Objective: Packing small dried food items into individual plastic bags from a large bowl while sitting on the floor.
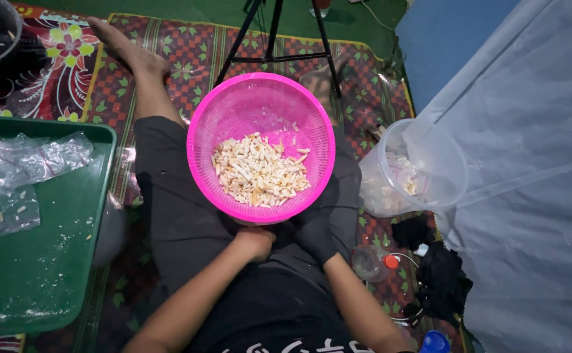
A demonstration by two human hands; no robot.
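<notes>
Home floor: patterned mat point(188, 46)

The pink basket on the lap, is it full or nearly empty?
Partly filled. The pink basket holds a shallow heap of pale cut pieces over its bottom; the upper walls are bare apart from a few stuck bits.

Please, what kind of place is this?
Probably a home floor used for packing snacks by hand: a person sits on a patterned mat, with a pink basket of pale sticks and a green tray holding small plastic bags.
</notes>
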